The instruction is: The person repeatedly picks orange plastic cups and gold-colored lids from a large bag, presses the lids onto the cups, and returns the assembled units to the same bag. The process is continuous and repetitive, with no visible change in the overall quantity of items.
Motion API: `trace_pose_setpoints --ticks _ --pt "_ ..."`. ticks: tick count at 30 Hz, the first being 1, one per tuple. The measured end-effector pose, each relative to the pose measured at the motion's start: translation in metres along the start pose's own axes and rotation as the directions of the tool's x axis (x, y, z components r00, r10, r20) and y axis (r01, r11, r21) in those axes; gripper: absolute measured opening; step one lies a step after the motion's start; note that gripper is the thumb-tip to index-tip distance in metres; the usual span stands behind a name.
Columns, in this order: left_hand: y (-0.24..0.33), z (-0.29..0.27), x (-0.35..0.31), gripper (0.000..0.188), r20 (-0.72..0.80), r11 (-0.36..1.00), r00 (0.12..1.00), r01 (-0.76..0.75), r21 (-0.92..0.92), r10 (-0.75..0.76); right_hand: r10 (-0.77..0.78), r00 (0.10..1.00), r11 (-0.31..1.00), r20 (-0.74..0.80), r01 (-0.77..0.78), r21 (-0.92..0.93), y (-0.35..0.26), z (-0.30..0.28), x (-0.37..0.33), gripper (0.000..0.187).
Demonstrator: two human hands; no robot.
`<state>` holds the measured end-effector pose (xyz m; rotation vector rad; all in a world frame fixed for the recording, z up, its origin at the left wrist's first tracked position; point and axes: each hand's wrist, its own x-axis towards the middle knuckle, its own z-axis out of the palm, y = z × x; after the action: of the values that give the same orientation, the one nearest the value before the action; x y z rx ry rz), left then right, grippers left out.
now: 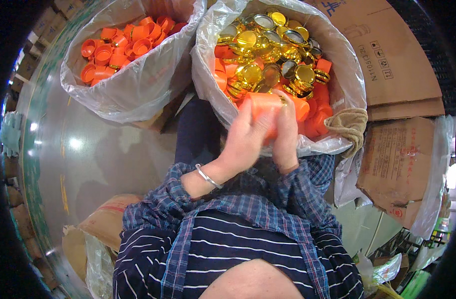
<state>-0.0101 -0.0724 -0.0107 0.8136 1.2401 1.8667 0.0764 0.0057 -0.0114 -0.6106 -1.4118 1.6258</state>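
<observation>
My left hand (pixel 245 139) is closed around an orange plastic cup (pixel 264 104), held on its side over the near rim of the right bag. Pressed against its other end is my right hand (pixel 286 130), fingers closed; a bit of gold shows at their tips. Motion blur softens both hands, and the cup's underside is hidden. Another orange cup (pixel 301 109) shows just right of my fingers; whether I hold it I cannot tell. Beyond my hands, shiny gold caps (pixel 255 55) lie heaped on orange cups inside the plastic-lined container (pixel 355 74).
At the left, another plastic-lined container (pixel 128 102) holds orange cups (pixel 120 47), some with gold bands. A brown cloth (pixel 348 127) drapes over the right container's rim. Cardboard sheets (pixel 387 60) stand at the right. A torn carton (pixel 103 219) sits by my left side.
</observation>
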Motion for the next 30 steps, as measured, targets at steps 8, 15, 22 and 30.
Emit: trace_pose_setpoints --ticks 8,15,22,30 --pt "-0.009 -0.007 0.007 0.031 0.063 0.959 0.988 0.152 -0.241 -0.140 -0.291 0.954 0.852 0.071 0.292 -0.435 0.002 -0.012 -0.003 0.037" --pt "-0.001 -0.005 0.000 0.045 0.194 0.953 0.974 0.163 -0.256 -0.115 -0.004 1.000 0.996 0.031 0.006 -0.091 0.013 -0.025 -0.004 0.040" --pt "0.006 -0.008 0.006 0.043 0.204 0.723 0.934 0.357 -0.591 -0.294 -0.552 0.717 0.369 0.426 0.668 -0.646 -0.012 -0.013 -0.004 0.066" --pt "-0.001 0.002 -0.012 0.047 -0.119 0.994 0.992 0.028 -0.105 -0.041 -0.224 0.973 0.923 -0.064 0.190 -0.335 0.011 0.008 -0.019 0.055"
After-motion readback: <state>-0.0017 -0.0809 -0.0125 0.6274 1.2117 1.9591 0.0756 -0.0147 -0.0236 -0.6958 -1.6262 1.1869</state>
